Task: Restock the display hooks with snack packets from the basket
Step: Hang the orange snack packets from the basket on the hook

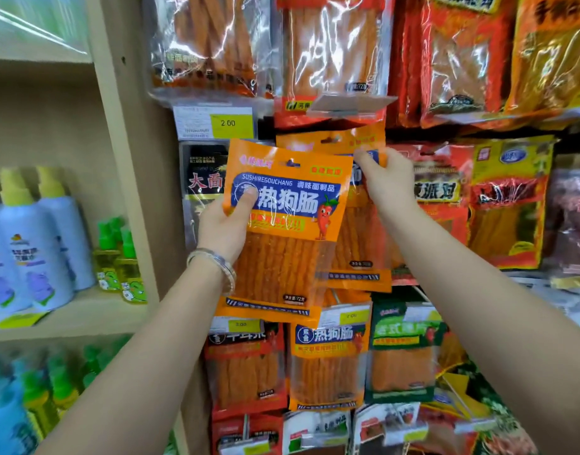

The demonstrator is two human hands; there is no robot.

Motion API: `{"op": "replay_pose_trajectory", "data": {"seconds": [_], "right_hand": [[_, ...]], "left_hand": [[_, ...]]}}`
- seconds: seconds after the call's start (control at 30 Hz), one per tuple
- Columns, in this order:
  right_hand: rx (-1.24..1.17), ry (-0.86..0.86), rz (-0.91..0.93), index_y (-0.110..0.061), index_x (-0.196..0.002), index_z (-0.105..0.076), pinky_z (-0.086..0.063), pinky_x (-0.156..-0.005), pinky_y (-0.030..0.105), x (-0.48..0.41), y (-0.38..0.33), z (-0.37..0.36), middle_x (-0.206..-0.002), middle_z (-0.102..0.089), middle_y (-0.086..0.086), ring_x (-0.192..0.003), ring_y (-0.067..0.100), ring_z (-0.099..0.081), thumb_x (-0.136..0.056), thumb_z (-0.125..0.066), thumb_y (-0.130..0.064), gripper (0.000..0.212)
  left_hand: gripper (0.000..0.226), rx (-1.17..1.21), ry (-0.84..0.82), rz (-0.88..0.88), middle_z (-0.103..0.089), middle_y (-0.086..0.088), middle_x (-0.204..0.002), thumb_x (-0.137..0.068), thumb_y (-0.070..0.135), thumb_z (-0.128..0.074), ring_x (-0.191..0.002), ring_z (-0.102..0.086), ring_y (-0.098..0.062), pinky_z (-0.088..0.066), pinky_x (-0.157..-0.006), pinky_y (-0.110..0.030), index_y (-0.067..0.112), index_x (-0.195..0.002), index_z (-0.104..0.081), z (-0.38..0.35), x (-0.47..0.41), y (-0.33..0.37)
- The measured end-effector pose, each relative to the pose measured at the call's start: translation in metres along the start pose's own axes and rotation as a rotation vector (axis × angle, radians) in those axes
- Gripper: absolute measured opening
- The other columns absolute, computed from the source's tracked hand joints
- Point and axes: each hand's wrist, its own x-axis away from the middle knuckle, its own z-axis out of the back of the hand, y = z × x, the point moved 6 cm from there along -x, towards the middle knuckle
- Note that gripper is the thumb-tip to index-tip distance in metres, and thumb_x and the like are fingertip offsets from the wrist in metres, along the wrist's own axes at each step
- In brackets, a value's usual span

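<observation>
Below the yellow price tag point(228, 123), the left hand point(226, 224) pinches a glossy orange plastic snack packet point(282, 244), the right hand point(385, 178) clamps its twin point(364, 244); edge-held slick film may slip

White spray bottles point(36, 251) and small green-capped yellow bottles point(124, 267) stand on a beige shelf point(95, 308) at left

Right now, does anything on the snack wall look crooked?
Yes. The front orange packet, in the left hand, tilts sideways. The rear orange packet, in the right hand, leans too.
</observation>
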Motion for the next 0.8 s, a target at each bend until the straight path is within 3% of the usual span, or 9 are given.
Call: {"op": "replay_pose_trajectory", "data": {"seconds": [0.1, 0.2, 0.3, 0.4, 0.5, 0.6, 0.7, 0.8], "right_hand": [[0.007, 0.002, 0.006, 0.003, -0.085, -0.063, -0.038, -0.059, 0.028, -0.004, 0.006, 0.003, -0.075, -0.061, 0.003, -0.067, 0.013, -0.055, -0.091, -0.059, -0.030, 0.034], [0.051, 0.009, 0.001, -0.011, -0.088, -0.058, -0.041, -0.062, 0.022, -0.004, 0.015, 0.007, -0.078, -0.060, -0.005, -0.072, 0.010, -0.056, -0.089, -0.062, -0.033, 0.022], [0.012, 0.041, 0.052, -0.023, -0.103, -0.046, -0.041, -0.069, 0.010, 0.007, 0.019, 0.012, -0.095, -0.055, -0.010, -0.085, 0.004, -0.053, -0.085, -0.068, -0.029, 0.030], [-0.015, 0.147, 0.175, -0.021, -0.110, -0.044, -0.040, -0.078, 0.017, 0.023, 0.015, 0.024, -0.103, -0.048, -0.001, -0.091, 0.010, -0.048, -0.085, -0.067, -0.026, 0.035], [-0.124, 0.084, 0.158, -0.027, -0.098, -0.051, -0.040, -0.081, 0.021, 0.035, 0.016, 0.023, -0.093, -0.055, -0.016, -0.090, 0.003, -0.053, -0.090, -0.049, -0.040, 0.015], [-0.267, -0.116, 0.059, -0.033, -0.088, -0.055, -0.045, -0.081, 0.021, 0.036, 0.022, 0.011, -0.086, -0.062, -0.021, -0.084, -0.004, -0.057, -0.091, -0.045, -0.050, 0.020], [-0.313, -0.145, -0.016, -0.028, -0.081, -0.053, -0.042, -0.070, 0.019, 0.031, 0.024, 0.010, -0.077, -0.058, -0.013, -0.070, -0.003, -0.052, -0.091, -0.058, -0.041, 0.017], [-0.321, -0.111, 0.016, -0.021, -0.078, -0.050, -0.040, -0.061, 0.012, 0.026, 0.024, 0.016, -0.068, -0.057, -0.017, -0.064, -0.003, -0.051, -0.092, -0.060, -0.027, 0.018]], "left_hand": [[0.027, -0.014, -0.001, 0.010, -0.071, 0.015, -0.071, -0.087, 0.053, -0.054, -0.068, -0.068, -0.006, -0.051, -0.063, -0.028, 0.027, -0.081, -0.062, -0.007, 0.000, -0.002], [0.027, -0.009, -0.005, 0.014, -0.072, 0.010, -0.074, -0.087, 0.053, -0.054, -0.072, -0.069, -0.012, -0.054, -0.068, -0.033, 0.028, -0.079, -0.062, -0.015, 0.002, -0.002], [0.028, -0.027, 0.006, 0.005, -0.069, 0.012, -0.073, -0.087, 0.055, -0.053, -0.073, -0.066, -0.007, -0.048, -0.061, -0.025, 0.030, -0.078, -0.061, -0.021, 0.005, 0.002], [0.027, -0.028, 0.007, -0.018, -0.069, 0.019, -0.067, -0.088, 0.052, -0.052, -0.063, -0.064, 0.003, -0.045, -0.049, -0.013, 0.029, -0.078, -0.062, -0.029, 0.009, 0.007], [0.027, -0.050, 0.017, -0.007, -0.067, 0.013, -0.065, -0.087, 0.054, -0.052, -0.060, -0.061, -0.001, -0.045, -0.052, -0.019, 0.031, -0.075, -0.059, -0.038, 0.014, 0.011], [0.028, -0.077, 0.023, 0.021, -0.060, 0.009, -0.073, -0.085, 0.058, -0.053, -0.066, -0.056, -0.006, -0.047, -0.065, -0.025, 0.033, -0.071, -0.053, -0.047, 0.019, 0.010], [0.031, -0.076, -0.008, 0.022, -0.061, 0.010, -0.071, -0.085, 0.059, -0.053, -0.063, -0.057, 0.000, -0.045, -0.064, -0.023, 0.031, -0.072, -0.057, -0.054, 0.027, 0.014], [0.015, -0.090, -0.039, -0.015, -0.070, 0.010, -0.089, -0.088, 0.046, -0.057, -0.086, -0.065, -0.011, -0.051, -0.079, -0.030, 0.032, -0.088, -0.062, -0.059, 0.031, 0.018]]}}
